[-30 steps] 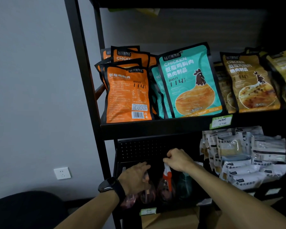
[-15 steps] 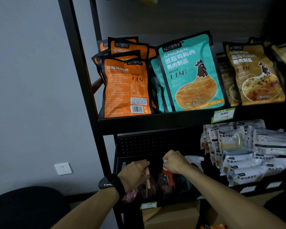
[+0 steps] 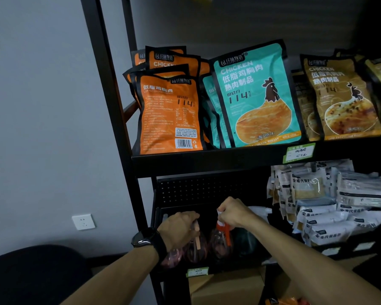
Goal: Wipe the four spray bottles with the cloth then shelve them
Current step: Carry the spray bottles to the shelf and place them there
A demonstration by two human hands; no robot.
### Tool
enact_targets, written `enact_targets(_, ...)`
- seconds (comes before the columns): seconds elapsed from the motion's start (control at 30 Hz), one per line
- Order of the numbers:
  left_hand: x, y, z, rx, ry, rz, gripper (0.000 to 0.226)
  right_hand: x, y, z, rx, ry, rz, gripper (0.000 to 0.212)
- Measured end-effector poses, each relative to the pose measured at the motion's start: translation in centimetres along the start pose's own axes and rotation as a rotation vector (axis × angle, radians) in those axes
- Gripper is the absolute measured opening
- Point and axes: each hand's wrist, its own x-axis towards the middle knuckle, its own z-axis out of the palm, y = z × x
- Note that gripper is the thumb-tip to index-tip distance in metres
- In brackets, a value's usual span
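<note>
I'm still gripping two bottle heads on the lower shelf point(image 3: 207, 268), left hand point(image 3: 178, 230) on one, right hand point(image 3: 234, 213) on the orange-trigger bottle point(image 3: 221, 241), barely shifting, so shelving is nearly finished.

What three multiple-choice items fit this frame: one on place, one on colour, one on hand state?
1. Where do the spray bottles stand?
A. on the lower shelf
B. on the top shelf
C. on the floor

2. What colour is the trigger under the right hand?
A. green
B. orange-red
C. black

3. What is the left hand doing?
A. hanging idle
B. pressing the wall socket
C. gripping a bottle top

Answers:
1 A, the bottles sit below the chicken packs.
2 B, it shows bright orange-red below the fist.
3 C, its fingers curl round the sprayer of a reddish bottle.
</note>
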Motion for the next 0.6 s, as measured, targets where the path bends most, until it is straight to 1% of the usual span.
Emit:
enact_targets(0.07,0.0,-0.1,0.0,-0.018,-0.003,-0.007,0.046,0.0,0.0,0.0,-0.003,-0.002,-0.002,0.013)
enact_targets(0.2,-0.1,0.0,0.1,-0.042,-0.021,-0.024,0.054,-0.2,-0.1,0.0,-0.025,-0.007,0.003,0.018)
enact_targets(0.27,-0.2,0.0,0.1,-0.059,-0.034,-0.031,0.057,-0.3,-0.1,0.0,-0.02,-0.012,0.0,0.016)
enact_targets(0.33,-0.1,0.1,-0.1,-0.052,-0.061,-0.028,0.062,-0.3,-0.2,-0.1,-0.015,-0.025,0.003,0.008)
enact_targets(0.37,-0.1,0.2,-0.3,-0.043,-0.079,-0.024,0.067,-0.5,-0.3,-0.2,-0.013,-0.034,0.007,0.009)
enact_targets(0.43,-0.2,0.6,-0.8,-0.013,-0.101,0.017,0.08,-0.9,-0.5,-0.9,-0.017,-0.041,0.009,0.023)
enact_targets(0.5,-0.3,1.2,-1.5,0.009,-0.108,0.07,0.09,-1.1,-0.5,-2.0,-0.047,0.025,-0.033,0.029)
enact_targets(0.6,-0.2,2.3,-2.3,0.004,-0.072,0.123,0.091,-1.2,0.1,-4.4,-0.091,0.171,-0.072,0.03)
